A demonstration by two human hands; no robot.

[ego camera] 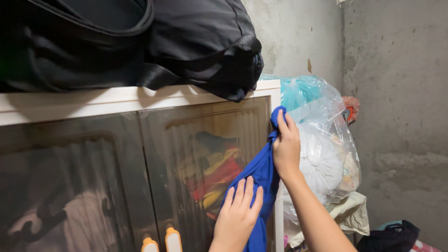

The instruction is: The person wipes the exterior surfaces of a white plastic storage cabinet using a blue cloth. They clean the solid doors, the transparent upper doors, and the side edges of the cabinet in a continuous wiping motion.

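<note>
2 hands work a blue cloth (261, 175) against the right-hand door of a cabinet (140, 100) with smoky translucent panels. The right hand (285, 147) is clenched on the cloth's upper end, bunching it near the door's top right corner. The left hand (238, 214) lies flat with fingers spread, pressing the lower part of the cloth onto the panel rather than gripping it.

Judging by this, the step in hand looks like wiping or smoothing the cloth along the door's right edge. Any next stroke would call for firm pressure from the flat palm while the upper grip keeps the fabric taut, and care near the 2 orange handles (161, 242) low on the doors.

Above, a black bag (140, 42) sits on the cabinet top. Just right of it stands a clear plastic sack (322, 140) stuffed with soft white and teal things, against a bare concrete wall (396, 93).
</note>
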